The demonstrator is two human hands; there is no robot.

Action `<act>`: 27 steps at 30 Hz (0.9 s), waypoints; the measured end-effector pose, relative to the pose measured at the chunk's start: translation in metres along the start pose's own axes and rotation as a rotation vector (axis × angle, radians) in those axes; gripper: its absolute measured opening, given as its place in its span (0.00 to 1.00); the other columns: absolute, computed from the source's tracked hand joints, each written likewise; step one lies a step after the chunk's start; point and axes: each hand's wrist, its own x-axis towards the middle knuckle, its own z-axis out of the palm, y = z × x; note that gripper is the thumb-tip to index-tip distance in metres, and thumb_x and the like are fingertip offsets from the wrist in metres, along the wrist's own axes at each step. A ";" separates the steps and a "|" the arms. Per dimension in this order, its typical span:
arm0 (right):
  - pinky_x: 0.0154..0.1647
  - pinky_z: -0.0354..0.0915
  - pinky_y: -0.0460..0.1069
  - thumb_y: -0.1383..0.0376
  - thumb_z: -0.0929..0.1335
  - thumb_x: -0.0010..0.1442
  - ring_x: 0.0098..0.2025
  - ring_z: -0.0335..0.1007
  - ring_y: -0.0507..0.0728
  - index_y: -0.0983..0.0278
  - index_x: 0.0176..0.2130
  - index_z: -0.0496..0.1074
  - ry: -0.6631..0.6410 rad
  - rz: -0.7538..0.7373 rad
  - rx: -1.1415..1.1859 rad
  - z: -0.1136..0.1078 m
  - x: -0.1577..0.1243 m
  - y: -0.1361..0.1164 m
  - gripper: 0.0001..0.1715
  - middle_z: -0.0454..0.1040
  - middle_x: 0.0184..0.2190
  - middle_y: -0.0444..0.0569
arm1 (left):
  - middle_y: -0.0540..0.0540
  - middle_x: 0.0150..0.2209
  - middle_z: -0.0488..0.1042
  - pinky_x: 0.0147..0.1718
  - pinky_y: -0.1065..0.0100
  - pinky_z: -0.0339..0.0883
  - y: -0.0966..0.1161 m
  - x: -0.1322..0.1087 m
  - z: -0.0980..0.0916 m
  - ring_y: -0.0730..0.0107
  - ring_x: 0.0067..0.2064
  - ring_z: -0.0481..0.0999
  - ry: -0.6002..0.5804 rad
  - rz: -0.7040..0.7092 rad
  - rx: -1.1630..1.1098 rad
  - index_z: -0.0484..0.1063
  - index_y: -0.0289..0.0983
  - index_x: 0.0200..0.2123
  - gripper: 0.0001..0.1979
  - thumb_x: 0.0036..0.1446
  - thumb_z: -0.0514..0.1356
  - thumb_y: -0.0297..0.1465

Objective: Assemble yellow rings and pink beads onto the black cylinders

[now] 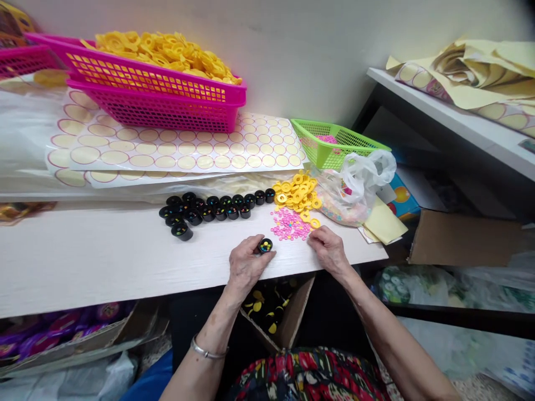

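Observation:
A small round black cup (265,245) with tiny coloured pieces inside sits between the thumb and fingers of my left hand (246,264), at the table's front edge. My right hand (328,249) is closed, fingertips pinched at the right side of a heap of small pink beads (288,225); whatever is in the pinch is hidden. Behind the beads lies a pile of yellow plastic rings (297,191). Further left, several similar black cups (219,211) stand in rows, many with coloured bits showing inside; the nearest one (182,231) leans slightly.
Sheets of round stickers (179,147) lie at the back under stacked pink baskets (167,103) of yellow parts. A green basket (346,139) and a knotted plastic bag (351,195) stand right. Below the edge is an open carton (301,312). A white shelf (451,117) juts in at right.

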 end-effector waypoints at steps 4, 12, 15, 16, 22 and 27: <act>0.35 0.59 0.47 0.68 0.64 0.54 0.34 0.63 0.54 0.62 0.29 0.71 -0.049 -0.060 -0.088 0.006 0.001 -0.007 0.06 0.67 0.28 0.46 | 0.46 0.37 0.75 0.34 0.68 0.70 0.001 0.000 0.000 0.68 0.34 0.74 0.006 -0.004 0.008 0.74 0.37 0.42 0.22 0.40 0.66 0.35; 0.36 0.58 0.47 0.70 0.62 0.55 0.35 0.62 0.54 0.63 0.27 0.68 -0.109 -0.117 -0.263 0.011 0.004 -0.009 0.08 0.66 0.27 0.47 | 0.48 0.33 0.74 0.32 0.70 0.68 0.004 -0.001 -0.002 0.72 0.30 0.71 -0.016 -0.025 0.032 0.72 0.35 0.44 0.24 0.39 0.67 0.33; 0.35 0.57 0.47 0.71 0.62 0.55 0.35 0.62 0.54 0.63 0.26 0.67 -0.126 -0.100 -0.263 0.009 0.005 -0.014 0.08 0.65 0.28 0.47 | 0.48 0.35 0.74 0.34 0.69 0.69 0.007 -0.001 -0.004 0.71 0.31 0.71 -0.026 -0.039 0.033 0.72 0.35 0.44 0.25 0.39 0.67 0.34; 0.35 0.57 0.47 0.71 0.62 0.54 0.34 0.62 0.54 0.63 0.26 0.67 -0.137 -0.097 -0.246 0.008 0.006 -0.016 0.07 0.65 0.28 0.46 | 0.47 0.36 0.74 0.34 0.68 0.69 0.008 0.000 -0.005 0.70 0.32 0.72 -0.030 -0.043 0.031 0.72 0.35 0.44 0.25 0.39 0.67 0.34; 0.36 0.59 0.48 0.68 0.62 0.55 0.34 0.63 0.54 0.63 0.31 0.68 0.099 -0.010 -0.089 -0.003 0.016 -0.007 0.06 0.65 0.29 0.47 | 0.47 0.36 0.75 0.35 0.67 0.68 0.012 0.002 -0.008 0.69 0.32 0.71 -0.045 -0.066 0.016 0.72 0.35 0.44 0.26 0.38 0.67 0.35; 0.32 0.57 0.49 0.64 0.63 0.56 0.34 0.61 0.55 0.63 0.33 0.70 0.125 0.110 -0.294 -0.009 0.030 0.008 0.08 0.64 0.32 0.49 | 0.46 0.37 0.74 0.35 0.68 0.68 0.015 0.003 -0.012 0.70 0.33 0.70 -0.070 -0.106 -0.103 0.71 0.34 0.44 0.29 0.35 0.69 0.35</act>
